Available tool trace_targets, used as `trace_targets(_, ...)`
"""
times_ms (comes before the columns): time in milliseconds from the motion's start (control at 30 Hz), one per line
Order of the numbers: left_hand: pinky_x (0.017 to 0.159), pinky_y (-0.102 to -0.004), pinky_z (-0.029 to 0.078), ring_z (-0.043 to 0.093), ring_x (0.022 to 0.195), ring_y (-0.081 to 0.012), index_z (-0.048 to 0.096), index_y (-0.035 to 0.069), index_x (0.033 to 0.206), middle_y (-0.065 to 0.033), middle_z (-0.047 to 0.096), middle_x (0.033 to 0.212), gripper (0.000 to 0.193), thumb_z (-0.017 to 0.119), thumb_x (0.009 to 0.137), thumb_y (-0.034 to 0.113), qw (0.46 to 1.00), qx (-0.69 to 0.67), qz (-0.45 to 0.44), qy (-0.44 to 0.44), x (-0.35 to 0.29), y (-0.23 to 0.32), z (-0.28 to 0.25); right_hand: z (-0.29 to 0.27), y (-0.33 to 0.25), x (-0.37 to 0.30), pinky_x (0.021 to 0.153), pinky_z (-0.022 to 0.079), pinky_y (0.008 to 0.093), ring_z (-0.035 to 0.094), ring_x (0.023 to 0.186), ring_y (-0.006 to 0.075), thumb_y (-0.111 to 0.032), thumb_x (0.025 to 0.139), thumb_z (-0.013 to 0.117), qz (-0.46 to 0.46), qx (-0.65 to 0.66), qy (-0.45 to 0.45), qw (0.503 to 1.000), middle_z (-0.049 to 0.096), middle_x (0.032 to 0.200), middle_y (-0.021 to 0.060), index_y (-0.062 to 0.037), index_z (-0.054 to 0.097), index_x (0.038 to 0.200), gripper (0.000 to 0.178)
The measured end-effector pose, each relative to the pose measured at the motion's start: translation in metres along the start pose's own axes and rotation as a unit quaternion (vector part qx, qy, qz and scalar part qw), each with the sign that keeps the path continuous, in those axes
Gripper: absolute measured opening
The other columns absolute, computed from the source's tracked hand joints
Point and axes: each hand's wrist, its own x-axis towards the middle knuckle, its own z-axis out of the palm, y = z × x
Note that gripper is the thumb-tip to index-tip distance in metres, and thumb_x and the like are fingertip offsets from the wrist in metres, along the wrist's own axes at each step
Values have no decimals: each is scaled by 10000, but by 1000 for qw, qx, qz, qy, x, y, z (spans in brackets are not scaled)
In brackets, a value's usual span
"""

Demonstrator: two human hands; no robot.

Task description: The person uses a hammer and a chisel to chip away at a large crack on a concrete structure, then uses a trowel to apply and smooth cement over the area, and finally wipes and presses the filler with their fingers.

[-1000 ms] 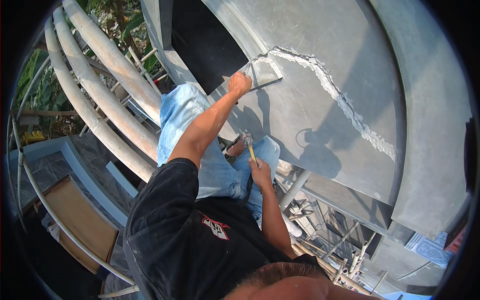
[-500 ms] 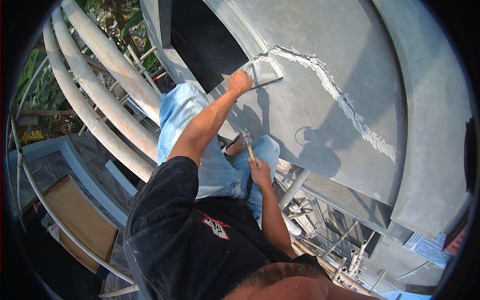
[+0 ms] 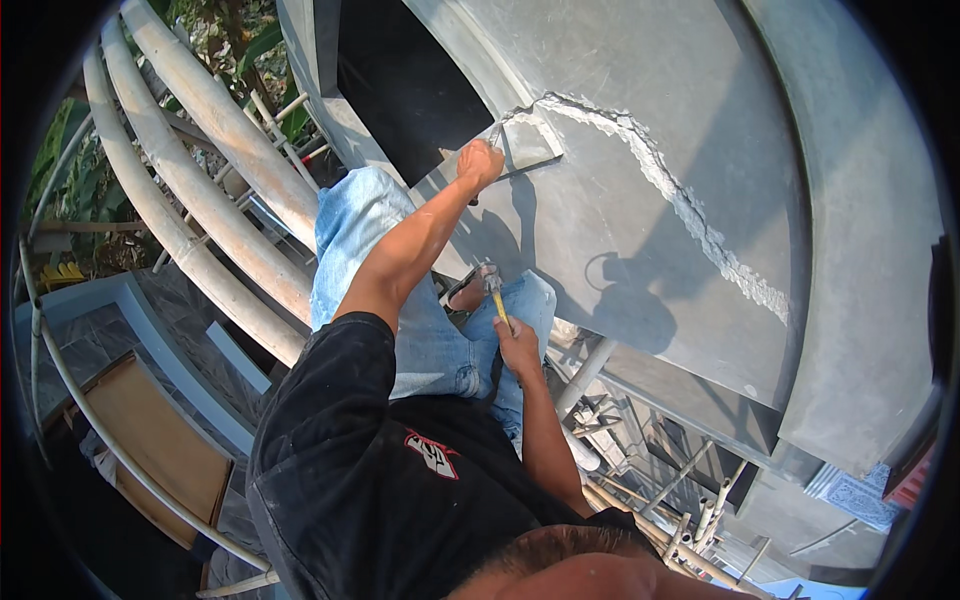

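My left hand [image 3: 480, 164] is closed around a chisel [image 3: 496, 134], its tip at the end of a jagged groove by the dark opening's corner. Most of the chisel is hidden by my fist. Lower down, near my jeans-covered right knee, my right hand [image 3: 518, 346] grips a hammer [image 3: 500, 303] by its yellow handle. The hammer's metal head points up, well apart from the chisel. Pale and rough, the chipped groove [image 3: 680, 195] runs across the grey wall [image 3: 610, 230] down to the right.
Thick bamboo poles [image 3: 215, 130] curve along my left side. A dark opening [image 3: 410, 90] lies beyond my left hand. More bamboo scaffolding [image 3: 700, 520] stands below on the right. A brown panel [image 3: 155, 430] sits lower left. A raised grey band [image 3: 870, 230] edges the wall.
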Motion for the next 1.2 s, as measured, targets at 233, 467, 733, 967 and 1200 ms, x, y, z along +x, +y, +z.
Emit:
trace_targets(233,908,-442,463,604,1034,-404,641,25,1114,-250,643,1057,412,511,831,295,999,-41,27,-6,1,-14,-2,4,5,3,579,381,309,438,616,121,-354,908,566,-4,-4,-11,1000,478,623,21,-3,607,840,361)
trace_targets(467,945,-453,430,573,1077,-424,619,-30,1075,-262,628,1084,467,497,818,341,993,-116,5,18,5,-29,26,-2,13,2,637,436,376,544,636,233,-375,895,560,-3,-4,10,1000,570,667,144,0,610,871,380)
trace_targets(733,463,-351,442,529,529,-186,556,-6,930,-112,575,727,268,464,896,244,897,-419,-112,-85,-11,-31,35,-2,-1,15,491,339,268,409,541,67,-330,917,599,-18,208,75,975,457,597,-29,-55,557,743,328)
trace_targets(967,396,-305,376,463,463,-138,552,-28,844,-78,535,681,216,502,879,180,952,-281,-90,-74,21,-36,24,-13,-17,13,419,271,240,342,471,37,-308,928,598,-38,242,70,967,403,565,-65,-97,498,690,334)
trace_targets(1200,491,-332,490,605,547,-202,652,-36,796,-127,621,685,292,535,848,226,996,-59,-64,3,22,-8,27,-5,16,4,559,400,325,472,589,126,-349,894,594,-11,204,79,976,516,611,44,-6,644,901,347)
